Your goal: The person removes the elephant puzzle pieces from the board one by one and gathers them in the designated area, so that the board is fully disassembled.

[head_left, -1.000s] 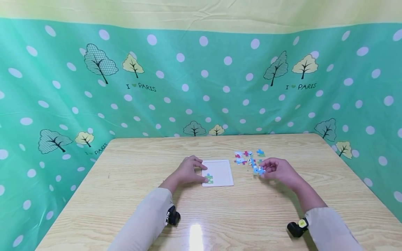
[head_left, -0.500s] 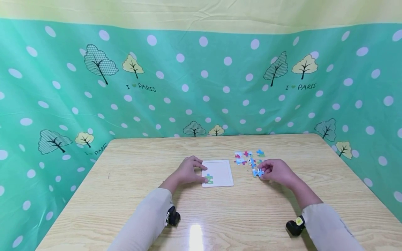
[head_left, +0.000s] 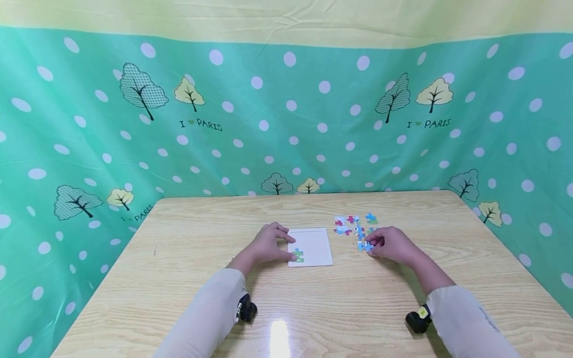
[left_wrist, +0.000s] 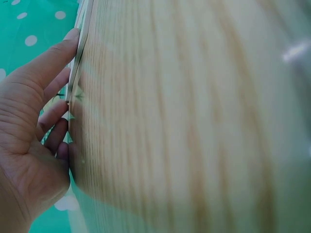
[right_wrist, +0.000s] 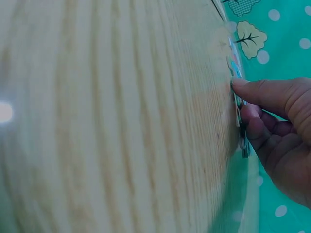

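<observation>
My left hand (head_left: 270, 243) rests on the left edge of a white puzzle tray (head_left: 315, 243), thumb at the near corner and fingers loosely bent at the upper left edge. A green-and-blue puzzle piece (head_left: 298, 255) lies in the tray's near left corner, beside the thumb. To the right, my right hand (head_left: 391, 244) pinches a blue-and-white puzzle piece (head_left: 369, 246) between thumb and fingers, low over the table. Its fingers partly hide that piece. In the right wrist view, the right hand (right_wrist: 277, 121) has its thumb against pieces seen edge-on.
Several loose puzzle pieces (head_left: 342, 229) lie right of the tray, with a blue-and-green piece (head_left: 371, 219) behind the right hand. They rest on a wooden table (head_left: 340, 308). A green dotted curtain (head_left: 286, 124) hangs along the table's back edge.
My right hand has moved slightly left, and the blue-and-white puzzle piece at its fingertips has shifted left with it. The left hand and the tray have stayed in place.
</observation>
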### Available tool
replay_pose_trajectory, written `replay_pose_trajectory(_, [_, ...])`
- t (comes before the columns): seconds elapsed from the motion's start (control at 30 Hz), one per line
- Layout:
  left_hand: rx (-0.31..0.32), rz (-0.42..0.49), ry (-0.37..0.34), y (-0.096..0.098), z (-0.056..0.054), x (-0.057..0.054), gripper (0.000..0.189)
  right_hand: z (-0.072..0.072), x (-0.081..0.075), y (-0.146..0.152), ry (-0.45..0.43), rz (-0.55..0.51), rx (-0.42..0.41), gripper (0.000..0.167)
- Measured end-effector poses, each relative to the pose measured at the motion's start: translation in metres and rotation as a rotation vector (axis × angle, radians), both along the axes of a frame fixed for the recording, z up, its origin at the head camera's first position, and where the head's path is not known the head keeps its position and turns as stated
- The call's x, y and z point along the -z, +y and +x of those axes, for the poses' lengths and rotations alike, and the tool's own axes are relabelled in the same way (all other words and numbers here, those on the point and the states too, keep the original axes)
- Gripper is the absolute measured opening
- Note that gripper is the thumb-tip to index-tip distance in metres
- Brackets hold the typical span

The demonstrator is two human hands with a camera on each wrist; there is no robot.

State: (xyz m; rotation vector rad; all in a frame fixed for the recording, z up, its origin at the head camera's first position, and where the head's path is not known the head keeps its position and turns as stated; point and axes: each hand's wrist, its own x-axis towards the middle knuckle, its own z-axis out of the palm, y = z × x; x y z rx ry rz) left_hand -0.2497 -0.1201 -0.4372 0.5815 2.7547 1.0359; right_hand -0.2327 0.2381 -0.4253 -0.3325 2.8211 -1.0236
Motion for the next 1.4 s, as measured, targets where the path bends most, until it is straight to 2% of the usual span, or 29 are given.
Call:
replay_pose_trajectory(0.3, [0.001,0.011,-0.006,0.000,0.001,-0.002,0.041,-0.001,0.002,0.002,-0.011,-0.025,0.001,0.030])
replay_pose_trajectory(0.5, [-0.002,0.004,-0.005,0.000,0.001,-0.001,0.041,0.002,-0.001,0.005,-0.074,-0.162,0.036,0.037])
replay_pose_trajectory(0.6, [-0.005,0.000,-0.002,0.000,0.001,0.000,0.041,0.003,-0.005,0.006,-0.077,-0.209,0.037,0.039])
replay_pose_trajectory(0.97, [-0.003,-0.009,-0.013,0.000,-0.001,0.000,0.043,0.007,-0.021,-0.003,-0.044,-0.238,0.012,0.035])
replay_pose_trajectory(1.4, [0.023,-0.032,-0.009,-0.003,-0.004,0.002,0.047,0.005,-0.036,-0.026,-0.023,-0.252,-0.031,0.033])
